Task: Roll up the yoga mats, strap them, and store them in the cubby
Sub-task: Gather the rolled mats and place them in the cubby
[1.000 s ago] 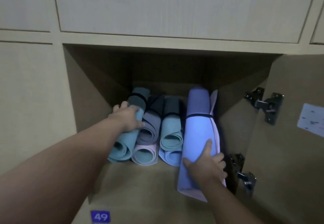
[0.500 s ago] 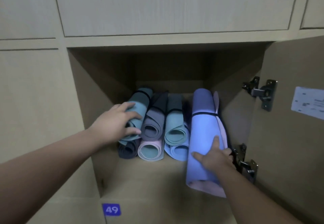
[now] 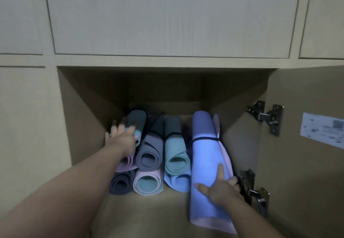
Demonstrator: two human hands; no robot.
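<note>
The open cubby (image 3: 83, 126) holds several rolled mats stacked in columns, their ends facing me. My left hand (image 3: 121, 140) reaches deep in on the left, blurred. It wraps over a dark teal mat (image 3: 136, 120) on top of the left stack, above a pink roll (image 3: 128, 163) and a dark navy roll (image 3: 121, 182). My right hand (image 3: 221, 187) grips the near end of a blue mat (image 3: 204, 155) with a pink underside. A black strap (image 3: 204, 139) binds this mat. It lies along the cubby's right wall and sticks out further than the rest.
The cubby door (image 3: 301, 172) stands open on the right with two metal hinges (image 3: 266, 116) and a white label (image 3: 323, 131). The lower hinge (image 3: 255, 195) is just beside my right hand. Closed cabinet doors (image 3: 171, 14) surround the opening.
My left hand has pushed the teal mat deeper into the cubby, uncovering the pink roll's end beneath. My right hand stays on the blue mat's near end. The view has pulled back.
</note>
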